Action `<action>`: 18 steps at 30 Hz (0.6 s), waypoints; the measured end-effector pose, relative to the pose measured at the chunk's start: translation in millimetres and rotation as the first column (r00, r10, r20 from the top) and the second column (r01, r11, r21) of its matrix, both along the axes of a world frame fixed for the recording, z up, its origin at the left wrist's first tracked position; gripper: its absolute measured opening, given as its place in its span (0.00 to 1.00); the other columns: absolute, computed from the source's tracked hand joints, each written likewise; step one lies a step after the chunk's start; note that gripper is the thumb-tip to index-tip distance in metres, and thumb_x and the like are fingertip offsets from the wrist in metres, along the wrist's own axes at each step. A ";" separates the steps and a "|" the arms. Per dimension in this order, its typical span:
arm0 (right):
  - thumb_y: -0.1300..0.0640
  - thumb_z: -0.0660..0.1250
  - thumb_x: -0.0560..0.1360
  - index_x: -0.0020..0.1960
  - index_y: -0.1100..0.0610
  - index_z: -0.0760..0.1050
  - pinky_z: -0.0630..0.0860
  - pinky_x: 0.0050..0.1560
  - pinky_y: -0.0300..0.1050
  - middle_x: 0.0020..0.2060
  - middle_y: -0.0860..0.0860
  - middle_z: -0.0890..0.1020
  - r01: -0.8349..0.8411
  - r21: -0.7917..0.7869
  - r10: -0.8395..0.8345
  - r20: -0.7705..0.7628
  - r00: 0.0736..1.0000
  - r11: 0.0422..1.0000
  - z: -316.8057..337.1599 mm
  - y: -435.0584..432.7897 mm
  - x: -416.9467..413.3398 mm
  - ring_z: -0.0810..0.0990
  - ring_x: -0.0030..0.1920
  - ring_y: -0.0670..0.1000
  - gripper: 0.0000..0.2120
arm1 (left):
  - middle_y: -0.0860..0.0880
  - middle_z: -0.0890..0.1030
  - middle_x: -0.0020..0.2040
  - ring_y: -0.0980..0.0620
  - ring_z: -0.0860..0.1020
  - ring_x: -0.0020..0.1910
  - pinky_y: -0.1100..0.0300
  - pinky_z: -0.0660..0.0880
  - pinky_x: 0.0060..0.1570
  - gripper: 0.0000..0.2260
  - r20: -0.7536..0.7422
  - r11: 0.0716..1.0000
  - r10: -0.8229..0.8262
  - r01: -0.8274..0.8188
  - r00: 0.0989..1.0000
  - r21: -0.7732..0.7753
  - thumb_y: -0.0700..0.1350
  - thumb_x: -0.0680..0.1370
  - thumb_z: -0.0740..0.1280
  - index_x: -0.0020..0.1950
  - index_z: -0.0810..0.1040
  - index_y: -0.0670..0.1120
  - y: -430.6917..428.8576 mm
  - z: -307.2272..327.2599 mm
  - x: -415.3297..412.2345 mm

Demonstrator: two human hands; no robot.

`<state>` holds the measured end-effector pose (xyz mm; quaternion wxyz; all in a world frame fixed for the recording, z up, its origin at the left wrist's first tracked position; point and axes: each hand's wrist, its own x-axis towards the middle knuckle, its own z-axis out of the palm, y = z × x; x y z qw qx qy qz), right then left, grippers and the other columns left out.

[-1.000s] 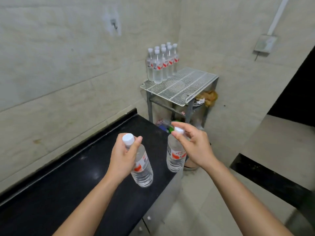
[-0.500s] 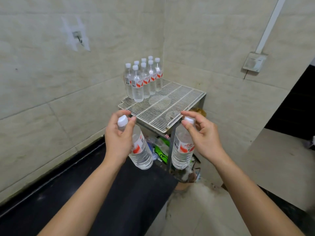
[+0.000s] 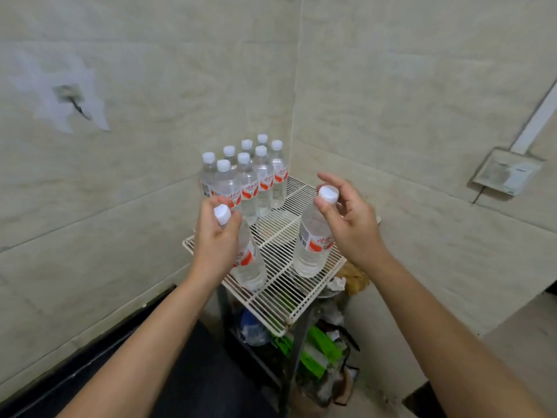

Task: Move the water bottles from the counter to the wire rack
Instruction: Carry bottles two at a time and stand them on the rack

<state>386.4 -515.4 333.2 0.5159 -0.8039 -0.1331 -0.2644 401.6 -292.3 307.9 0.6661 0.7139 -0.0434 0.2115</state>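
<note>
My left hand [image 3: 215, 239] grips the neck of a clear water bottle [image 3: 248, 263] with a white cap and red label, held over the near left part of the white wire rack [image 3: 280, 297]. My right hand [image 3: 349, 224] pinches the cap end of a second bottle [image 3: 312, 245], which hangs upright above the rack's right side. Whether either bottle touches the wire I cannot tell. Several matching bottles [image 3: 247, 179] stand grouped at the rack's far left corner against the wall.
The black counter [image 3: 193, 372] lies below my forearms at lower left. Under the rack sit bags and green packaging [image 3: 319, 348]. Tiled walls meet in a corner behind the rack. A wall box [image 3: 506, 173] with a conduit hangs at right.
Both hands have carried their bottles from above the counter forward and up, over the wire rack. The view has closed in on the rack.
</note>
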 end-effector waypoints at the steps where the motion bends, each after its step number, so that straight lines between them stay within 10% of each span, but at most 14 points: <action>1: 0.58 0.67 0.81 0.67 0.42 0.73 0.80 0.57 0.43 0.52 0.33 0.81 -0.012 -0.025 0.012 -0.004 1.000 1.000 -1.4 -3.2 15.2 0.81 0.53 0.37 0.17 | 0.54 0.78 0.45 0.62 0.77 0.39 0.61 0.76 0.41 0.11 -0.017 1.000 0.007 -0.007 1.000 0.020 0.40 0.81 0.65 0.49 0.70 0.57 -2.7 -1.5 10.0; 6: 0.54 0.65 0.82 0.71 0.49 0.74 0.78 0.59 0.42 0.60 0.41 0.82 -0.152 -0.070 0.145 -0.096 0.985 0.986 -21.9 -9.8 92.2 0.80 0.57 0.38 0.17 | 0.47 0.80 0.53 0.44 0.81 0.53 0.41 0.80 0.55 0.10 -0.079 0.994 0.103 -0.101 0.992 0.037 0.45 0.81 0.65 0.48 0.70 0.62 -13.2 -16.0 59.3; 11: 0.51 0.65 0.82 0.74 0.46 0.68 0.74 0.69 0.57 0.70 0.47 0.77 -0.328 -0.090 0.318 -0.106 0.942 0.940 -44.9 1.5 172.7 0.75 0.70 0.48 0.21 | 0.51 0.75 0.49 0.61 0.76 0.44 0.58 0.75 0.47 0.07 -0.022 0.955 0.292 -0.290 0.956 0.064 0.41 0.82 0.64 0.53 0.68 0.52 -33.1 -24.8 97.9; 18: 0.50 0.61 0.84 0.81 0.49 0.56 0.65 0.76 0.53 0.79 0.47 0.66 -0.543 -0.080 0.520 -0.199 0.830 0.836 -45.3 18.7 240.2 0.66 0.76 0.47 0.28 | 0.46 0.76 0.55 0.48 0.77 0.51 0.46 0.77 0.52 0.06 -0.058 0.882 0.449 -0.432 0.892 0.187 0.49 0.81 0.63 0.54 0.67 0.59 -50.2 -34.4 147.5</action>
